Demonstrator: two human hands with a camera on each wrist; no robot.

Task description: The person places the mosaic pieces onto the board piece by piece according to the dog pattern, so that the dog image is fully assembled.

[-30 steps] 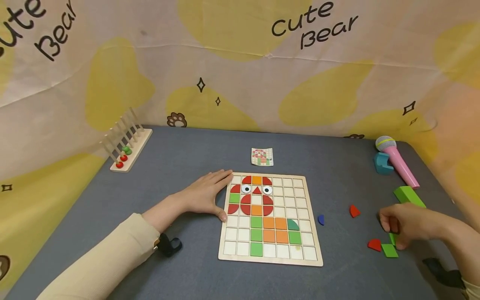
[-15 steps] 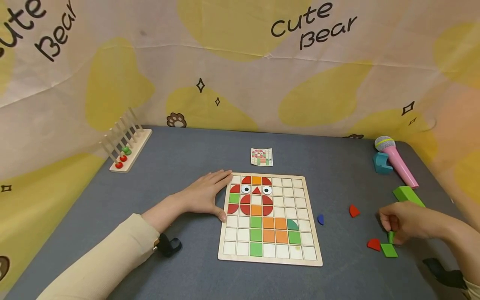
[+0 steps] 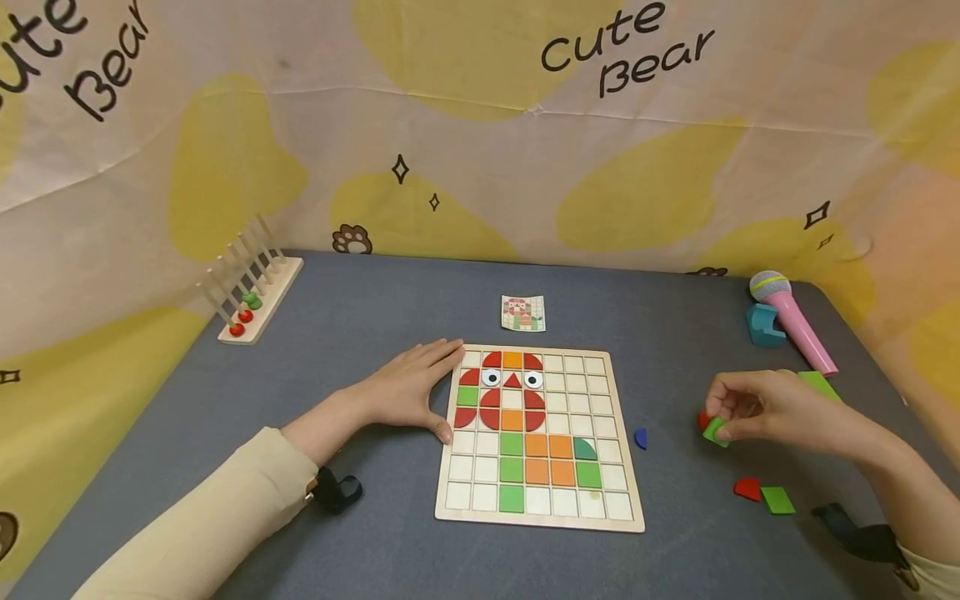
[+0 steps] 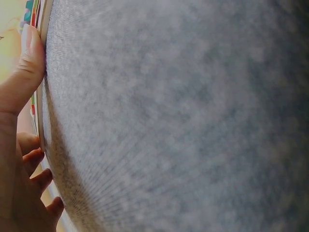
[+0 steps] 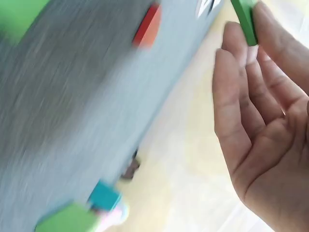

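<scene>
My left hand (image 3: 401,390) rests at the left edge of a wooden grid board (image 3: 487,520), thumb and fingers spread along its rim. Red, orange and green tiles plus two eye tiles fill part of the grid. Off to the right, my right hand (image 3: 772,408) pinches a green tile (image 3: 716,432) between thumb and fingers, lifted off the table; the same green tile (image 5: 246,21) shows at the top of the right wrist view. Partly hidden behind that hand lies a red piece (image 3: 703,419). Another red piece (image 3: 747,489) and a green tile (image 3: 777,500) lie nearer me.
A blue piece (image 3: 641,438) lies just right of the board. Behind the board is a small picture card (image 3: 522,313). A peg rack (image 3: 262,304) with beads stands far left. At the right are a pink toy microphone (image 3: 802,329), a teal block (image 3: 765,326) and a green block (image 3: 819,385).
The right hand has picked up one green tile from beside the other and carried it left and away from me. My left hand stays at the board's edge.
</scene>
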